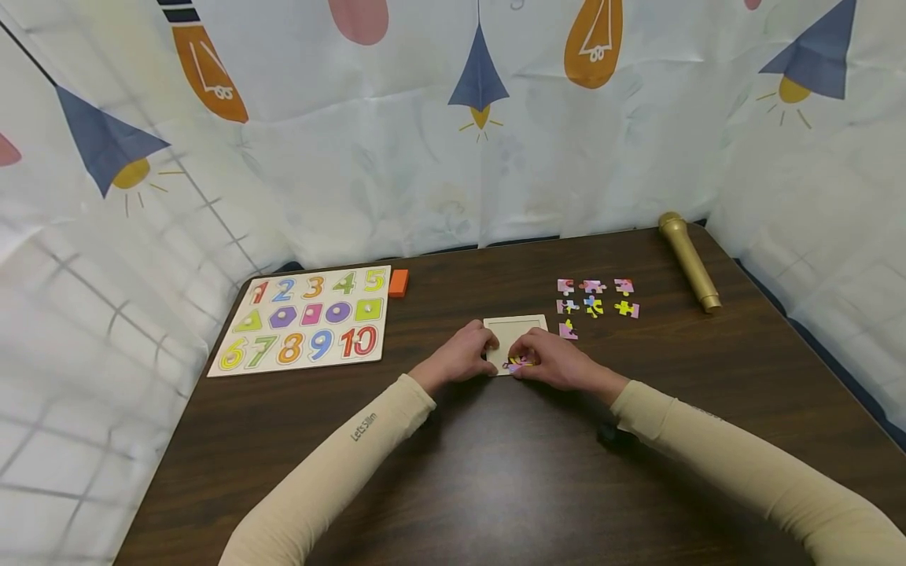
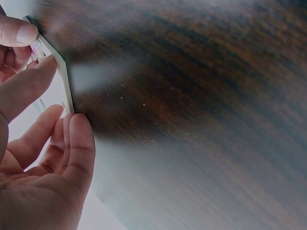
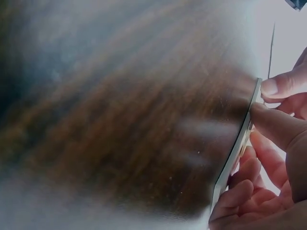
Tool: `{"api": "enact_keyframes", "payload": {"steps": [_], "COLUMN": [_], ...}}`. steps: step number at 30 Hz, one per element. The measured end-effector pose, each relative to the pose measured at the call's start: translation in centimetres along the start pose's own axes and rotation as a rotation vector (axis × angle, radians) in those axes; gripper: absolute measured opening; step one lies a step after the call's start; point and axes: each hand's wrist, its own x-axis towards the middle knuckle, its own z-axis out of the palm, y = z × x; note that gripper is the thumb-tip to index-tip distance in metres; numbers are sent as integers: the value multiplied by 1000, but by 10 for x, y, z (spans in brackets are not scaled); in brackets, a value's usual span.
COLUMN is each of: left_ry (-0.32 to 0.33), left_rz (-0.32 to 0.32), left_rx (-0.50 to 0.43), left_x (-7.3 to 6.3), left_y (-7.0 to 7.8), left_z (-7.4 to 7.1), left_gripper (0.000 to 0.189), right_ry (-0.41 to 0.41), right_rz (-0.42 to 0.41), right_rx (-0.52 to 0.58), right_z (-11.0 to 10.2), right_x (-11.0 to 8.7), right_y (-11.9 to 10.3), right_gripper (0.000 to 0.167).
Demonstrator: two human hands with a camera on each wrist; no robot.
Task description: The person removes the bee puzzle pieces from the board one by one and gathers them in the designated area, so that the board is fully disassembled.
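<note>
A small light wooden puzzle tray (image 1: 520,322) with a raised rim lies on the table in front of the person. My left hand (image 1: 467,353) holds its left edge, with thumb and fingers bent at the rim. Over the tray's lower right part, my right hand (image 1: 559,359) pinches a pink and yellow jigsaw piece (image 1: 520,364), partly hidden under the fingers. In the left wrist view the left hand (image 2: 53,148) is at the tray's edge (image 2: 67,86). The right wrist view shows the right hand (image 3: 273,163) along the tray's rim (image 3: 235,153).
Several loose jigsaw pieces (image 1: 593,305) lie in rows right of the tray. A gold microphone (image 1: 690,261) lies at the back right. On the left are a number-and-shape board (image 1: 297,322) and an orange block (image 1: 399,283). A patterned curtain (image 1: 425,157) hangs behind the dark wooden table (image 1: 510,472).
</note>
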Motion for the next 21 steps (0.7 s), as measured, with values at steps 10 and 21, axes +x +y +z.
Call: {"api": "enact_keyframes", "payload": {"steps": [10,21], "left_ry": [8,-3], "left_rz": [6,-10], "left_rx": [3,-1], "left_x": [-1,0], "left_y": [0,0], "left_z": [0,0], "left_gripper": [39,39], "right_ry": [1,-10], "right_rz": [-13,11], "right_rx": [44,89], "right_z": [-1,-6], "right_x": [1,-1], "right_y": [4,2], "right_gripper": [30,30]}}
